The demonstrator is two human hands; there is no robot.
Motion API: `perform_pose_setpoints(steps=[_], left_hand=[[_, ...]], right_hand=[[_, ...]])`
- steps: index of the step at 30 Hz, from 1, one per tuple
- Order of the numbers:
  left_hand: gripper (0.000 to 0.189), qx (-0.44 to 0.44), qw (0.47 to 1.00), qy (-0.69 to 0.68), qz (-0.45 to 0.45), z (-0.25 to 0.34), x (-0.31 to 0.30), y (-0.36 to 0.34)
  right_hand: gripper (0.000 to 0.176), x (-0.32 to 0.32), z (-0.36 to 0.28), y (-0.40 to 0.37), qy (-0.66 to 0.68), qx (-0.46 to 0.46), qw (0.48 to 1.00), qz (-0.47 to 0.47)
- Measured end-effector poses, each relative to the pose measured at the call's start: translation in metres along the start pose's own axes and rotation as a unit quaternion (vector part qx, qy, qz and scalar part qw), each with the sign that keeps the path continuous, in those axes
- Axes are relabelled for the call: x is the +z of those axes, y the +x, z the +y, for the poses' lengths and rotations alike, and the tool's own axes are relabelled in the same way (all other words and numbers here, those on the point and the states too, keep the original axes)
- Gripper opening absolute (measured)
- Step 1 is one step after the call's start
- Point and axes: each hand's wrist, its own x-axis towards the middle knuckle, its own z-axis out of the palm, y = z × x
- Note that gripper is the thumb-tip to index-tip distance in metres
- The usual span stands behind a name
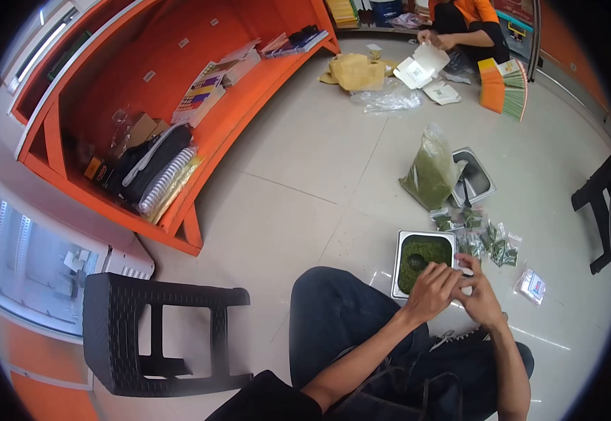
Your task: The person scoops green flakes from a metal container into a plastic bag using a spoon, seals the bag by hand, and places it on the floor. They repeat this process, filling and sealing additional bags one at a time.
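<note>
My left hand point(430, 289) is closed at the right edge of a steel tray point(394, 270) of green flakes point(428, 250), in which a dark spoon point(416, 262) rests. Close against it, my right hand point(479, 295) has its fingers bent together. Something small and pale shows between the two hands, too small to name. Several small clear bags of green flakes point(502, 252) lie beyond my right hand. A large clear bag of green powder point(428, 172) stands behind them, beside a second steel tray point(486, 184) with a dark-handled utensil in it.
A black stool point(119, 330) is at the left, below an orange shelf point(242, 105) with cloth and papers. Another black stool point(596, 203) stands at the right. At the back, a co-worker point(470, 31) sits handling white boxes point(421, 67). A small white packet point(531, 286) lies right.
</note>
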Motion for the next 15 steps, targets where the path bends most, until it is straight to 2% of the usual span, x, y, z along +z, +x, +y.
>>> perform_pose_setpoints(steps=[1, 2, 6, 8, 10, 12, 14, 15], left_hand=[[0.052, 0.014, 1.0, 0.006, 0.008, 0.001, 0.003, -0.001], [0.05, 0.034, 0.999, 0.01, 0.02, 0.002, 0.006, 0.003], [0.043, 0.011, 0.999, 0.0, 0.052, 0.006, 0.001, 0.013], [0.034, 0.011, 0.998, 0.01, 0.055, 0.001, 0.003, 0.011], [0.03, -0.006, 0.999, 0.009, 0.034, -0.002, -0.005, 0.01], [0.021, -0.049, 0.992, 0.0, 0.112, -0.008, -0.008, 0.014], [0.019, -0.12, 0.98, -0.017, 0.161, -0.018, -0.013, 0.016], [0.019, -0.156, 0.971, -0.025, 0.179, -0.023, -0.017, 0.016]], right_hand=[[0.018, 0.006, 0.002, -0.001, 0.018, 0.015, 1.0, 0.019], [0.025, 0.01, 0.007, -0.002, -0.012, 0.009, 0.999, 0.031], [0.036, 0.005, -0.003, 0.002, -0.016, 0.011, 0.999, 0.03], [0.032, 0.002, -0.004, 0.001, -0.04, 0.004, 0.999, 0.018], [0.026, 0.0, -0.015, 0.002, 0.019, 0.003, 1.0, 0.021], [0.02, -0.011, -0.035, 0.0, 0.019, 0.0, 0.998, 0.056], [0.017, -0.031, -0.066, -0.008, 0.155, -0.047, 0.978, 0.13], [0.017, -0.039, -0.096, -0.019, 0.159, -0.1, 0.97, 0.157]])
